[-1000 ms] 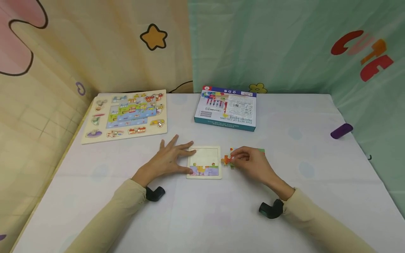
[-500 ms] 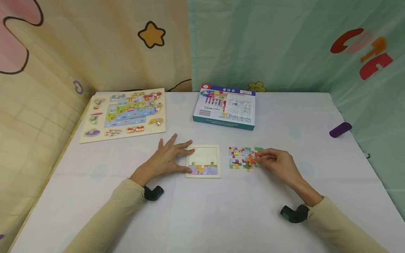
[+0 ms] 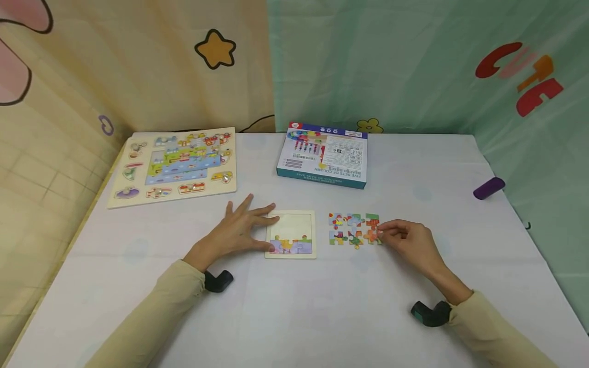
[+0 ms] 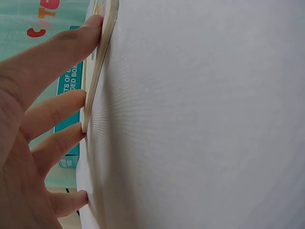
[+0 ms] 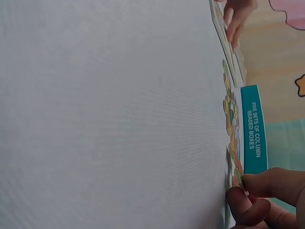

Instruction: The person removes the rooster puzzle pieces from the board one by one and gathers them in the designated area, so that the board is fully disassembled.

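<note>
Nearby, box beyond puzzle frame.

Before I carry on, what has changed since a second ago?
The right hand has carried the orange puzzle piece rightward, away from the puzzle frame, to the right end of the lower row of loose pieces, and still pinches it. The left hand stays on the frame's left side, and the fitted pieces are as they were.
</note>
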### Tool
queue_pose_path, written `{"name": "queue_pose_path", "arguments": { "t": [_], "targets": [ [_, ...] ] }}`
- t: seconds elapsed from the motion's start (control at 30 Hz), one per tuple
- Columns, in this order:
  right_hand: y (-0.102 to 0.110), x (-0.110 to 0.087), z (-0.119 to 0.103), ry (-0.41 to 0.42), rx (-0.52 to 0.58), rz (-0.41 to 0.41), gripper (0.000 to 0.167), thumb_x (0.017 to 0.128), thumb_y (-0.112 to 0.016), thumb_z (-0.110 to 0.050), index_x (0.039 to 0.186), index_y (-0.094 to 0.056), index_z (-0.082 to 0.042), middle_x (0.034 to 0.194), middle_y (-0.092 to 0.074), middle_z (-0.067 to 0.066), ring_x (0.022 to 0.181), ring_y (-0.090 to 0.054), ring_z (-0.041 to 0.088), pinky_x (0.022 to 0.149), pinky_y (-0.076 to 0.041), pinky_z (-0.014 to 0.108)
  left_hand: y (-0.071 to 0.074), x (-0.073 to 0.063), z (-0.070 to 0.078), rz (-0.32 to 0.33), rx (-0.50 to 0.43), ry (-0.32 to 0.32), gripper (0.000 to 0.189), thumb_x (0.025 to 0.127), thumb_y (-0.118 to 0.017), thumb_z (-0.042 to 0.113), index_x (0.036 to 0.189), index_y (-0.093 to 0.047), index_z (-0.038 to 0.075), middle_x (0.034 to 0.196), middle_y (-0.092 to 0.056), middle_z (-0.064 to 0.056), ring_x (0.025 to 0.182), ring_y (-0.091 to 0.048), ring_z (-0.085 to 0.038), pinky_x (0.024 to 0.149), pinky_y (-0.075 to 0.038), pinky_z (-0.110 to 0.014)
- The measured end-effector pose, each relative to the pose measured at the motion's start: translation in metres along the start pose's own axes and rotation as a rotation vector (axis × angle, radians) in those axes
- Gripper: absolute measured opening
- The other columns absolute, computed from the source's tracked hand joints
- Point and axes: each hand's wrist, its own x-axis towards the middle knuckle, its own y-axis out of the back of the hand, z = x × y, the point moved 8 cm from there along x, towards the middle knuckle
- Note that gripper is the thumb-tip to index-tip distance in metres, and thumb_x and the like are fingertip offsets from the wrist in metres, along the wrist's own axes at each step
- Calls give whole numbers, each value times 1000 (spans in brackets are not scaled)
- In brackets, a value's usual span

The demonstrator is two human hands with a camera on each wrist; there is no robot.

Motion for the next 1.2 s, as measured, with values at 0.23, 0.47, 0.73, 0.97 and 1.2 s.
{"name": "queue_pose_path", "arguments": {
  "t": [0.23, 0.47, 0.73, 0.97, 1.2],
  "targets": [
    [1, 3, -6, 26, -37, -13, 14, 88, -72, -12, 99, -76, -4, 76, -70, 2, 61, -55, 13, 53, -41, 23, -1, 0, -1, 0, 8, -5, 75, 71, -83, 53, 136, -60, 25, 153, -40, 5, 147, -6, -46, 104, 1, -77],
    [2, 4, -8, 9, -52, -33, 16, 88, -73, -12, 100, -76, -2, 74, -70, 2, 65, -58, 15, 54, -43, 24, -1, 0, -1, 9, 4, -12, 75, 71, -84, 52, 136, -60, 25, 153, -41, 5, 147, -5, -46, 104, 2, -77],
    [1, 3, -8, 17, -61, -49, 17, 88, -74, -13, 102, -76, -3, 78, -72, 2, 68, -60, 14, 56, -44, 24, 0, -1, 1, 16, 5, -23, 75, 70, -84, 51, 136, -60, 24, 152, -42, 3, 147, -6, -47, 103, 1, -78],
    [2, 4, -9, 41, -68, -50, 15, 87, -74, -11, 100, -77, -5, 80, -73, 2, 68, -60, 14, 57, -44, 23, 0, -1, 0, 4, 2, -11, 76, 70, -84, 52, 136, -60, 25, 153, -41, 4, 147, -6, -46, 104, 1, -78],
    [4, 4, -11, 48, -74, -20, 15, 88, -71, -10, 100, -76, -3, 79, -71, 3, 66, -56, 15, 54, -42, 23, 0, -1, 0, -1, 1, -8, 74, 72, -83, 52, 137, -59, 25, 153, -40, 5, 147, -6, -45, 105, 1, -77]
  ]
}}
